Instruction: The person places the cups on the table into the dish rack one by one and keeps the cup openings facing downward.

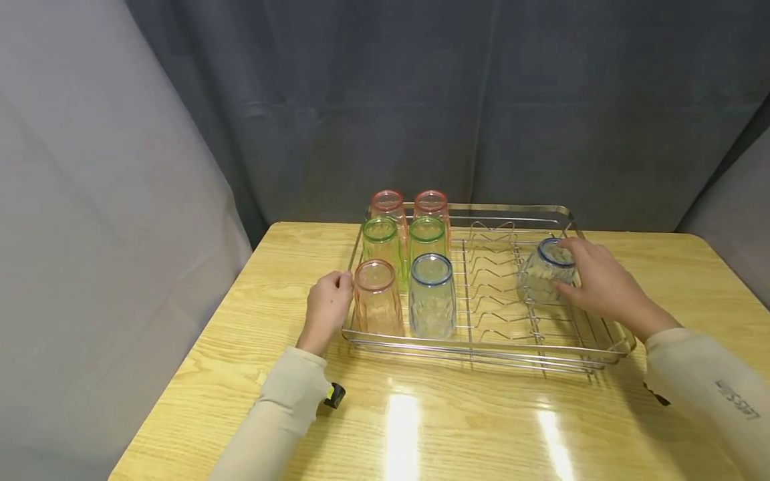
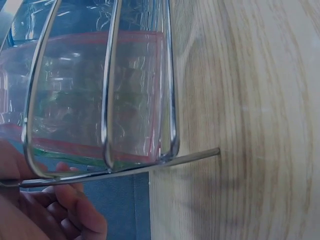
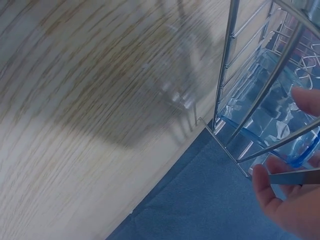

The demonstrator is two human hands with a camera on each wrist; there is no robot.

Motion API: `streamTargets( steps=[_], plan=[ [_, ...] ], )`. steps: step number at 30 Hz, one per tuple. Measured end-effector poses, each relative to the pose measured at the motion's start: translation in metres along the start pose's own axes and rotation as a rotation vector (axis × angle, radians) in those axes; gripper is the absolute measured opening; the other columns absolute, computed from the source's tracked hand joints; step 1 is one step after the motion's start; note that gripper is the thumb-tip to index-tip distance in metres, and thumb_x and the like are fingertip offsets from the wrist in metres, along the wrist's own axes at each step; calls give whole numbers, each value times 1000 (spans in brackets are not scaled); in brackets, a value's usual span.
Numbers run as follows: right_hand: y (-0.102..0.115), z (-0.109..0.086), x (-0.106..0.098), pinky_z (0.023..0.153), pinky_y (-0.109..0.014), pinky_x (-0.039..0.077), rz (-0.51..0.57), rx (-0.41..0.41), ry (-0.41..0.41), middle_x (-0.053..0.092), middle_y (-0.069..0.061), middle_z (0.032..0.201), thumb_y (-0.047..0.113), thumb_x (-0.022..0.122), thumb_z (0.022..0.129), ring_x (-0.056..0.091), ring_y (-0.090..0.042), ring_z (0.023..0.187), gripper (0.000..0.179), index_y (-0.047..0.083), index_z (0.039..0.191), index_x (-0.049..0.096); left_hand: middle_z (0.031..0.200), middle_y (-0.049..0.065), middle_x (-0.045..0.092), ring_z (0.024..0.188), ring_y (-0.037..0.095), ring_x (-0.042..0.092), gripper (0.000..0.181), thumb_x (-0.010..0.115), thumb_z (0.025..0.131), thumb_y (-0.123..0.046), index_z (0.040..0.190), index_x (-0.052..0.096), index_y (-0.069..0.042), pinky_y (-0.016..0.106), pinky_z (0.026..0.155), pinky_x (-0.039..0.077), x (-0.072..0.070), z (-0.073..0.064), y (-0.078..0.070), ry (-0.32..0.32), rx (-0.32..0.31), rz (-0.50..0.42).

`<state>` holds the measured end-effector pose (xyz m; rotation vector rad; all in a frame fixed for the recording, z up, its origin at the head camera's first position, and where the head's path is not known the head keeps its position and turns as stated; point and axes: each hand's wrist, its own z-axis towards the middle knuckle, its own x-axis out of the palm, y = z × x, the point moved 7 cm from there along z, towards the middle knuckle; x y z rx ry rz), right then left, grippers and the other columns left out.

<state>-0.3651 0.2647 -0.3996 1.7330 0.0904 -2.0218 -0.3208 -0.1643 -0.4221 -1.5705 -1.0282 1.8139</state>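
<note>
A chrome wire dish rack [image 1: 493, 346] stands on the wooden table. My left hand [image 1: 329, 300] grips its left side rail, and in the left wrist view the curled fingers [image 2: 82, 207] show beneath the wire. Inside the rack's right part, my right hand [image 1: 595, 277] holds a clear glass with a blue rim [image 1: 544, 274], upside down, thumb on the near side and fingers across the top. The right wrist view shows this blue-tinted glass [image 3: 272, 107] behind the rack's side wires, close to the rack floor.
Upside-down glasses fill the rack's left part: two red-rimmed [image 1: 388, 200] at the back, two green [image 1: 380, 230] in the middle, an orange one [image 1: 377, 300] and a blue-rimmed one [image 1: 432, 300] in front. Wavy wire dividers [image 1: 493, 287] run along the middle. A dark curtain [image 1: 373, 120] hangs behind.
</note>
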Motion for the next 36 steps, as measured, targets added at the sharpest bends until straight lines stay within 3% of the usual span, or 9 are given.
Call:
streamTargets(
  steps=[9, 17, 22, 29, 33, 36],
  plan=[
    [4, -3, 3, 101, -72, 35, 20, 0, -9, 37, -33, 149, 20, 74, 86, 38, -56, 130, 76, -4, 147, 35, 54, -3, 40, 43, 10, 31, 44, 37, 107, -33, 71, 50, -11, 21, 38, 25, -2, -3, 4, -9, -2, 9],
    [5, -3, -1, 106, -71, 29, -8, -19, -72, 35, -34, 151, 22, 75, 85, 33, -56, 133, 74, -6, 145, 40, 54, -3, 42, 43, 10, 31, 43, 37, 106, -33, 77, 57, -8, 21, 38, 25, -3, -1, 2, -14, -4, 14],
    [2, -6, -4, 106, -69, 28, -18, -34, -111, 39, -35, 147, 22, 75, 86, 35, -55, 131, 70, -5, 143, 43, 53, -3, 39, 42, 10, 31, 44, 36, 106, -33, 73, 52, -10, 21, 38, 25, 1, 2, -2, 9, 17, 33],
    [6, -11, -4, 104, -73, 27, 65, -29, -78, 36, -35, 149, 25, 71, 91, 32, -58, 134, 69, -5, 145, 40, 54, -3, 37, 44, 9, 31, 43, 33, 107, -33, 70, 44, -13, 20, 39, 25, 2, 1, 3, 52, 20, 101],
    [15, -13, -13, 99, -74, 32, 107, 6, -57, 36, -34, 150, 32, 65, 96, 35, -57, 133, 63, -2, 144, 42, 61, 0, 45, 48, 10, 35, 46, 30, 108, -35, 92, 60, -5, 21, 43, 30, -7, 3, 7, 100, 10, 115],
    [24, -17, -24, 95, -72, 37, 136, 31, -69, 43, -32, 145, 33, 60, 99, 41, -55, 129, 54, 0, 141, 48, 77, 7, 58, 58, 15, 47, 51, 28, 107, -38, 119, 61, -1, 26, 50, 39, -20, 3, 7, 87, 13, 151]
  ],
)
